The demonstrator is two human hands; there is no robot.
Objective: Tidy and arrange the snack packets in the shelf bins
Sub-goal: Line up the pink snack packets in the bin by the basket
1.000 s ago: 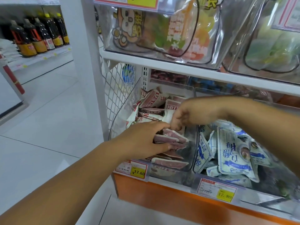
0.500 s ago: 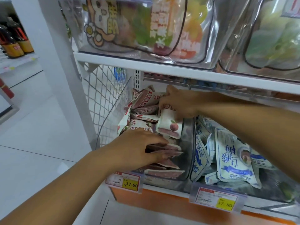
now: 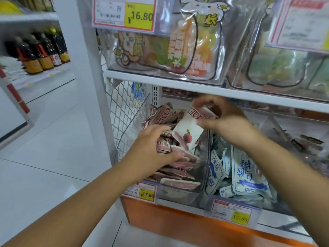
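A clear plastic bin (image 3: 178,194) on the lower shelf holds several pink-and-white snack packets (image 3: 175,172), stacked flat at the front and heaped at the back. My right hand (image 3: 222,120) is above the bin's back right corner, pinching pink packets (image 3: 200,111); a white packet with a red berry picture (image 3: 187,134) hangs below them. My left hand (image 3: 154,150) lies on the front stack, fingers curled over the packets. The bin to the right (image 3: 277,205) holds blue-and-white packets (image 3: 247,175).
The shelf above (image 3: 213,90) carries clear bins of large colourful bags (image 3: 178,52) with a 16.80 price tag (image 3: 124,13). Price tags 17.60 (image 3: 140,191) and 17.80 (image 3: 231,212) hang in front. A wire mesh side panel (image 3: 124,113) and white upright stand left; bottles (image 3: 39,56) line a far shelf.
My right hand has lifted up from the packets at the back of the bin, bringing pink packets and the white berry packet with it. My left hand stays on the front stack.
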